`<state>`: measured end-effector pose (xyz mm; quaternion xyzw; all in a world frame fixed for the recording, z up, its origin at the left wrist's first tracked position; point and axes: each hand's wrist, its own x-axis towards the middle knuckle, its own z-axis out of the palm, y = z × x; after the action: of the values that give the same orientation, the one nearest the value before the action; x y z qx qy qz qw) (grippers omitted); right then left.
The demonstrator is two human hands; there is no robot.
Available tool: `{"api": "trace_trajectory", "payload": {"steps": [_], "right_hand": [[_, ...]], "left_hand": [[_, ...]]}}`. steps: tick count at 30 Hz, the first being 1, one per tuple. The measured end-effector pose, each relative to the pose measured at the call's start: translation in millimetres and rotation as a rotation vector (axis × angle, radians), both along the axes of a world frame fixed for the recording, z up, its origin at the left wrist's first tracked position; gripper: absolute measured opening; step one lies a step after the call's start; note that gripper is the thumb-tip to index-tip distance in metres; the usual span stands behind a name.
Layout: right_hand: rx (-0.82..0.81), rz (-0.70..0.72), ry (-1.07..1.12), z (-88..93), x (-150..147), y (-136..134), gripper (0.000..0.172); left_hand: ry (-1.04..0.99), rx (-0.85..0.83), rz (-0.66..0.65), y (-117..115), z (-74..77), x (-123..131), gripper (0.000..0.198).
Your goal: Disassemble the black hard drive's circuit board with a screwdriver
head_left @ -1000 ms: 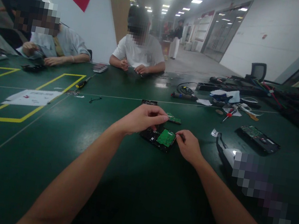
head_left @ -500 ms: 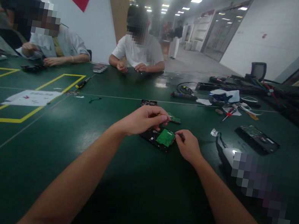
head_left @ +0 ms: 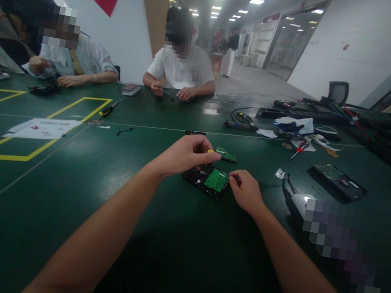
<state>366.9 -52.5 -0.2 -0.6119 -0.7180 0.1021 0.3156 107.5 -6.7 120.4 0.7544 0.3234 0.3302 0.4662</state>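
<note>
A black hard drive (head_left: 204,181) with a green circuit board (head_left: 217,180) on its upper face lies flat on the green table. Above its left part, my left hand (head_left: 194,155) is closed on what looks like a small screwdriver (head_left: 211,152). Only its yellow top shows; the shaft and tip are hidden behind the fingers. My right hand (head_left: 245,189) has thumb and forefinger pinched at the drive's right edge, steadying it. Just beyond lies a loose green circuit board (head_left: 227,155). Another dark drive (head_left: 195,134) is partly hidden behind my left hand.
On the right lie another hard drive (head_left: 337,181), a power strip (head_left: 299,201) with its cable, and a red-handled screwdriver (head_left: 300,149). A cylindrical tool (head_left: 240,125) lies further back. Left are a yellow-black screwdriver (head_left: 108,109) and white paper (head_left: 41,129). Co-workers sit across the table.
My left hand has turned slightly, and the yellow top now shows more clearly between its fingers. My right hand and the drive stay put. The co-worker opposite has shifted their hands.
</note>
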Motion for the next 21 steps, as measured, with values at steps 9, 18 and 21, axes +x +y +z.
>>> {"api": "trace_trajectory", "payload": {"steps": [9,18,21], "right_hand": [[0.002,-0.006,-0.001,1.1,-2,-1,0.016],[0.006,-0.004,0.010,2.4,-2,-1,0.017],[-0.005,-0.009,0.016,2.5,-2,-2,0.017]], "left_hand": [[-0.012,0.016,-0.037,-3,5.2,-2,0.029],[0.030,0.062,-0.033,-3,7.3,-2,0.030],[0.056,0.096,0.013,-3,5.5,-2,0.035]]}}
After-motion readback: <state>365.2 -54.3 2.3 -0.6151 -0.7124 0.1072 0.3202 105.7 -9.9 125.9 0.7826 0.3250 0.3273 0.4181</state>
